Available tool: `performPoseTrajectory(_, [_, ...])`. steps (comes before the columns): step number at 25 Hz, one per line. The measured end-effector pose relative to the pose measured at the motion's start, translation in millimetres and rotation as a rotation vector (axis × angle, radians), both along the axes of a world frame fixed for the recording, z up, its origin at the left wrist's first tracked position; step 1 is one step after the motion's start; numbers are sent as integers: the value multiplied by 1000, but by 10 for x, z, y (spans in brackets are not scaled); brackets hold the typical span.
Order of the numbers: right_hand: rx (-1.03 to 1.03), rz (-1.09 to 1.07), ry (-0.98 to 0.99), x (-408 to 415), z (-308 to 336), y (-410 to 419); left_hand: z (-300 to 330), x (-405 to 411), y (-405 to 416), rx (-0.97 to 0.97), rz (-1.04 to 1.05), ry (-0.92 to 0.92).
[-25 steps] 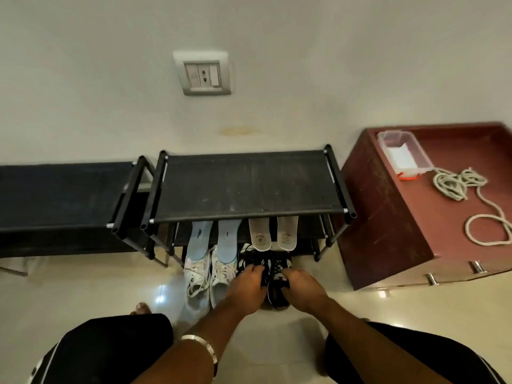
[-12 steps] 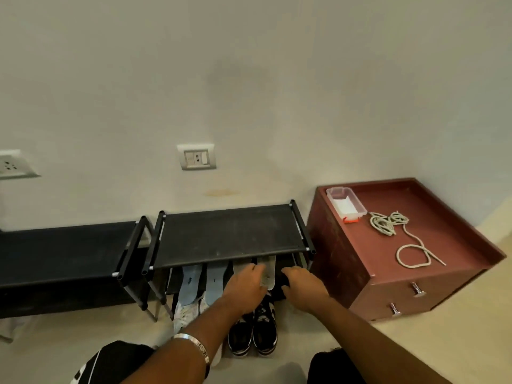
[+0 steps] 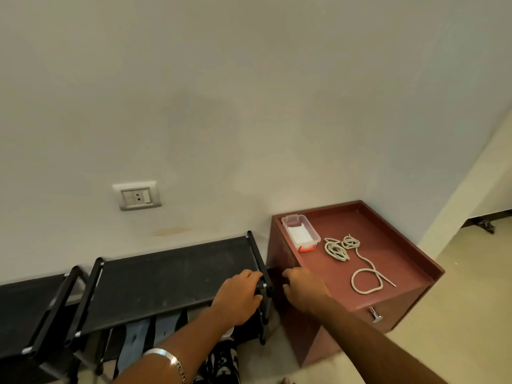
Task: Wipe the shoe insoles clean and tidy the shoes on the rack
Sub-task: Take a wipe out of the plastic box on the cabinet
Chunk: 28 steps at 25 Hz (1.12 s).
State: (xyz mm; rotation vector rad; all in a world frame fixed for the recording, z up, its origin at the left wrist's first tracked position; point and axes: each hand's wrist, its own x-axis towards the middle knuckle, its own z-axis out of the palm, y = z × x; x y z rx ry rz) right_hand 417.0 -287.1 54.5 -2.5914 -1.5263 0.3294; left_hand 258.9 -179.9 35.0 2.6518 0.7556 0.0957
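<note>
A black shoe rack (image 3: 166, 278) stands against the wall. Under its top shelf two blue insoles (image 3: 135, 339) lean upright. A black-and-white pair of shoes (image 3: 221, 361) sits on the floor in front, partly hidden by my left forearm. My left hand (image 3: 238, 297) hovers over the rack's right end with fingers loosely curled and nothing in it. My right hand (image 3: 304, 292) is beside it, over the left edge of the red cabinet (image 3: 393, 261), and also holds nothing.
A second black rack (image 3: 25, 303) adjoins on the left. On the cabinet lie a clear plastic box (image 3: 300, 231) with a white cloth inside and a coiled white rope (image 3: 346, 250). A wall socket (image 3: 137, 195) is above the rack.
Both hands have left the black shoes and risen to the rack's right end. The view has lifted and swung right, so more wall and cabinet show and the shoes are mostly hidden.
</note>
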Motion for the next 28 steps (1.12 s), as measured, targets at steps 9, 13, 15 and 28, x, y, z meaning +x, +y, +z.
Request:
performPoseTrajectory(9, [59,-139,-124,1219,-382,700,-364,1068,690,-15,-95,-45])
performPoseTrajectory(13, [25,-201,-86,1762,-643,1044,-698,1389,953,-32,-116,-52])
performPoseTrajectory(15, [18,-234,-73,2004,-774,1216,-839,1454,1024,-34,-120,-49])
performPoseTrajectory(28, [-20,-210,-134,2411,-1310,1829,-1227,1744,1290,-10,-127,-146])
